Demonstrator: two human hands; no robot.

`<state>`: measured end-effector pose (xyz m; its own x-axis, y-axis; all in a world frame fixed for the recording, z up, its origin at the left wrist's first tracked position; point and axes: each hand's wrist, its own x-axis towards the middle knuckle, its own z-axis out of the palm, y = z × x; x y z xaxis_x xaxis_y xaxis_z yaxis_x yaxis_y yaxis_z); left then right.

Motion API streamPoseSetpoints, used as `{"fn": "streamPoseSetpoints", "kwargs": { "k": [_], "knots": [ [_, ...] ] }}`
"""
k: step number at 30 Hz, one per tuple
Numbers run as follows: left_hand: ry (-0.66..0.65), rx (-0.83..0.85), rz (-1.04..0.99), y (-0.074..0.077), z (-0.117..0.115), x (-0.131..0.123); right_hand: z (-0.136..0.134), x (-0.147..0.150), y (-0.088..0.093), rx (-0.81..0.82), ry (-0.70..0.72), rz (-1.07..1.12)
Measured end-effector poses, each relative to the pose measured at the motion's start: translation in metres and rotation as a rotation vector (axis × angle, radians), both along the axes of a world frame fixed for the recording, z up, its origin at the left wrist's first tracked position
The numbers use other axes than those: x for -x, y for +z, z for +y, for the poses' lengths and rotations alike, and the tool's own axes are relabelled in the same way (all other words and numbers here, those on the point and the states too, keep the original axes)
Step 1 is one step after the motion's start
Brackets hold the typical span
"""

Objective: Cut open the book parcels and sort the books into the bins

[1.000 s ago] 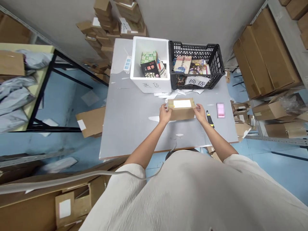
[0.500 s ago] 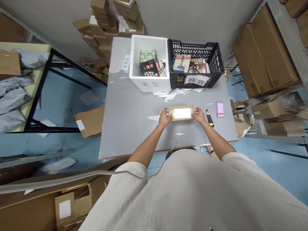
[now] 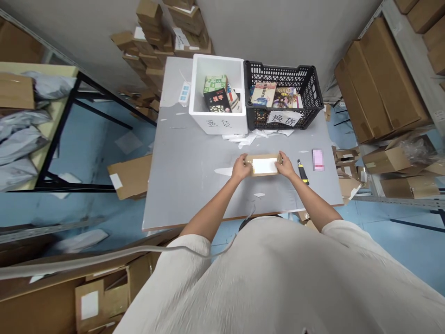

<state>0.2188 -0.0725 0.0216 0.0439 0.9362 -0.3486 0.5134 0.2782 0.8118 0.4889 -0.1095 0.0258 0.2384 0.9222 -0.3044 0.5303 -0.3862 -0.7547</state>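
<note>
A small cardboard box [image 3: 259,158] with a white label [image 3: 264,165] on its upper face is held between my two hands over the grey table [image 3: 187,185]. My left hand [image 3: 241,168] is closed around the box's left end, and my right hand [image 3: 285,165] grips its right end, thumb on top. Clear tape shines near the left end. To the right of my right hand lies a black and yellow utility knife [image 3: 303,172]. Beyond it is a pink phone-sized object [image 3: 317,159], its surface blurred.
Behind the box stand a white foam bin [image 3: 222,121] and a black plastic crate [image 3: 309,109], both holding books. Torn paper scraps [image 3: 247,140] lie before them. A power strip [image 3: 184,93] sits left of the bin. Stacked cardboard boxes [image 3: 153,60] rise behind the table; shelves flank both sides.
My hands have closed further over the box's ends, covering more of them. The box stays at nearly the same spot. The whole view has shifted slightly.
</note>
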Motion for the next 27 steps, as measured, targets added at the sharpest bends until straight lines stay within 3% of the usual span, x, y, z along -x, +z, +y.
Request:
{"fn": "streamPoseSetpoints", "kwargs": {
  "k": [3, 6, 9, 14, 17, 21, 27],
  "knots": [
    [0.042, -0.064, -0.006, 0.012, 0.002, -0.002, 0.0, 0.0, 0.004, -0.078, -0.029, 0.019],
    [0.073, -0.05, 0.041, 0.015, 0.0, -0.003, -0.003, 0.0, 0.002, -0.047, -0.042, 0.016],
    [0.057, 0.024, 0.123, 0.007, -0.008, -0.001, -0.01, -0.002, -0.006, 0.032, -0.049, -0.05],
    [0.022, 0.224, 0.151, -0.021, -0.024, 0.012, -0.025, -0.007, -0.021, 0.18, -0.02, -0.12],
    [0.038, 0.239, 0.157, -0.031, -0.024, 0.016, -0.026, -0.01, -0.025, 0.213, -0.035, -0.107],
    [0.069, 0.138, 0.094, -0.031, -0.011, 0.013, -0.015, -0.009, -0.026, 0.08, -0.072, 0.045],
    [0.099, 0.125, 0.04, -0.027, 0.002, 0.007, 0.001, -0.003, -0.03, 0.08, -0.136, 0.235]
  ]
}}
